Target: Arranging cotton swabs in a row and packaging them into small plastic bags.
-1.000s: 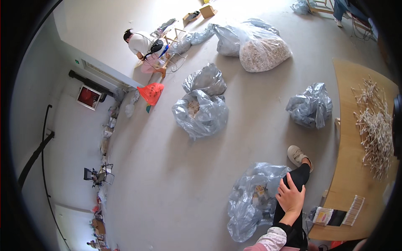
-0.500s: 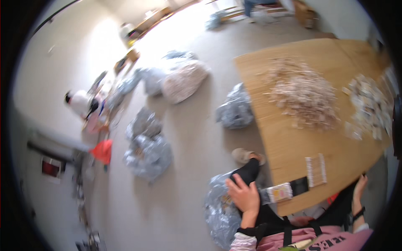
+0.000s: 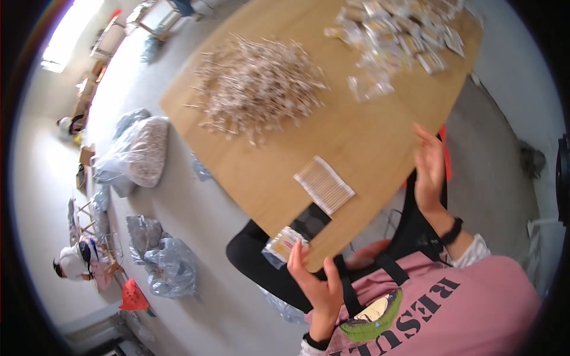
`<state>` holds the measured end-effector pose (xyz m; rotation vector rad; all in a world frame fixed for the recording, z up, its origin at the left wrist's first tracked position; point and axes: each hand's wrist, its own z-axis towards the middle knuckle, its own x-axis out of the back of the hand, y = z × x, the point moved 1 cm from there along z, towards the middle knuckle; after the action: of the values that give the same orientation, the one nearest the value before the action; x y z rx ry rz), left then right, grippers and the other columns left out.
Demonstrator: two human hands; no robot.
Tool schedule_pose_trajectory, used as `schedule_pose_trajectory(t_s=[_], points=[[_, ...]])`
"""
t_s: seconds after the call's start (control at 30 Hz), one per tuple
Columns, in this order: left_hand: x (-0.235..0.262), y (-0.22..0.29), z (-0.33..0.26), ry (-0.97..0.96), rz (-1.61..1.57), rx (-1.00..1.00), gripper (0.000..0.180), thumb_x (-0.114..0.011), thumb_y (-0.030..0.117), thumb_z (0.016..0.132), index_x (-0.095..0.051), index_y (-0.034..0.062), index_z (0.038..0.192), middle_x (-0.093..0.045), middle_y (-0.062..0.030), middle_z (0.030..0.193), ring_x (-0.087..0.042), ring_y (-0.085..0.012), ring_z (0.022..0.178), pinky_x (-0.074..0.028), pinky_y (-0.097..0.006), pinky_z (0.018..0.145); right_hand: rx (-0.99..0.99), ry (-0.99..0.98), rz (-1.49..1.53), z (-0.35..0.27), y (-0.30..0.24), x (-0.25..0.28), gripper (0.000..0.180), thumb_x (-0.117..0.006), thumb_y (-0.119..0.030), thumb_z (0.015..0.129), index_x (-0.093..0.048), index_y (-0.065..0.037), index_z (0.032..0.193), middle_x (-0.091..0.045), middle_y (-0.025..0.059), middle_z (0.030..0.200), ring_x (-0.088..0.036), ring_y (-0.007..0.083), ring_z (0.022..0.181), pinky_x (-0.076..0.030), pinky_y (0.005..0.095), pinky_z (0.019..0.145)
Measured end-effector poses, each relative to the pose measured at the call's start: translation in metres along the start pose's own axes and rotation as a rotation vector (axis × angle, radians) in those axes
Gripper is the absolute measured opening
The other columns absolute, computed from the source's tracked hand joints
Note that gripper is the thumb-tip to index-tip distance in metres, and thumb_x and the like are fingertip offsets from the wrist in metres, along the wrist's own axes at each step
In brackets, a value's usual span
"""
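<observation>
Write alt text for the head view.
Both open hands, left hand and right hand, are raised at the near edge of a tan wooden table bearing a pile of thin pale sticks.

The wooden table (image 3: 356, 130) has a wide bare strip in the middle, between the pile of thin sticks (image 3: 258, 83) at 11 o'clock and the flat bundle of sticks (image 3: 324, 185) near the front edge; a hand can pass there freely. At 1 o'clock the small clear packets (image 3: 404, 35) cover the far corner and block it. The left hand (image 3: 314, 279) is at the near corner, just beside a small packet (image 3: 284, 244). The right hand (image 3: 428, 169) stands at the right edge, with open floor at 3 o'clock. Plastic bags (image 3: 169, 267) lie on the floor at 8 o'clock.
</observation>
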<state>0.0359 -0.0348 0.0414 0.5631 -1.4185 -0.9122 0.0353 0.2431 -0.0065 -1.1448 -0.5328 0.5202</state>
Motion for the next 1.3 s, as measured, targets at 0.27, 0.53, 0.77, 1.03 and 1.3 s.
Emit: schedule_pose_trajectory(t_s=[0.27, 0.53, 0.77, 1.03, 1.3], points=[[-0.063, 0.006, 0.045, -0.336, 0.513, -0.150, 0.114, -0.075, 0.050, 0.083, -0.011, -0.0117, 0.153, -0.013, -0.0313, 0.161, -0.009, -0.0436, 0.152, -0.014, -0.053, 0.121, -0.186, -0.236, 0.211, -0.004, 0.009, -0.042, 0.028, -0.050, -0.006, 0.101, -0.055, -0.001, 0.129, -0.059, 0.0081, 0.127, -0.059, 0.0164, 0.117, -0.043, 0.0307, 0.101], [-0.088, -0.012, 0.088, -0.361, 0.699, -0.205, 0.136, -0.070, 0.075, 0.067, -0.013, -0.0138, 0.153, -0.013, -0.0309, 0.162, -0.009, -0.0411, 0.153, -0.013, -0.051, 0.123, -0.010, -0.448, 0.004, -0.008, 0.015, -0.057, 0.025, -0.053, 0.010, 0.087, -0.065, -0.003, 0.105, -0.063, 0.0104, 0.108, -0.063, 0.0220, 0.101, -0.051, 0.0307, 0.083], [-0.097, -0.019, 0.094, -0.419, 0.670, -0.200, 0.137, -0.066, 0.078, 0.069, -0.010, -0.0144, 0.153, -0.010, -0.0308, 0.162, -0.007, -0.0412, 0.153, -0.012, -0.051, 0.123, 0.158, -0.652, -0.097, -0.006, 0.022, -0.051, 0.020, -0.057, 0.014, 0.073, -0.065, -0.004, 0.075, -0.058, 0.0037, 0.094, -0.057, 0.0193, 0.084, -0.046, 0.0298, 0.067], [-0.099, -0.019, 0.096, -0.417, 0.663, -0.184, 0.136, -0.064, 0.079, 0.067, -0.016, -0.0153, 0.151, -0.013, -0.0311, 0.162, -0.007, -0.0418, 0.153, -0.008, -0.048, 0.124, 0.168, -0.683, -0.132, -0.005, 0.024, -0.055, 0.019, -0.063, 0.014, 0.068, -0.063, -0.004, 0.072, -0.056, 0.0033, 0.089, -0.054, 0.0194, 0.078, -0.046, 0.0303, 0.065], [-0.098, -0.018, 0.096, -0.417, 0.661, -0.187, 0.134, -0.069, 0.074, 0.070, -0.011, -0.0150, 0.152, -0.012, -0.0304, 0.162, -0.008, -0.0419, 0.153, -0.013, -0.050, 0.123, 0.212, -0.724, -0.164, -0.004, 0.025, -0.057, 0.020, -0.062, 0.016, 0.066, -0.065, -0.003, 0.072, -0.056, 0.0053, 0.092, -0.054, 0.0200, 0.082, -0.047, 0.0293, 0.065]])
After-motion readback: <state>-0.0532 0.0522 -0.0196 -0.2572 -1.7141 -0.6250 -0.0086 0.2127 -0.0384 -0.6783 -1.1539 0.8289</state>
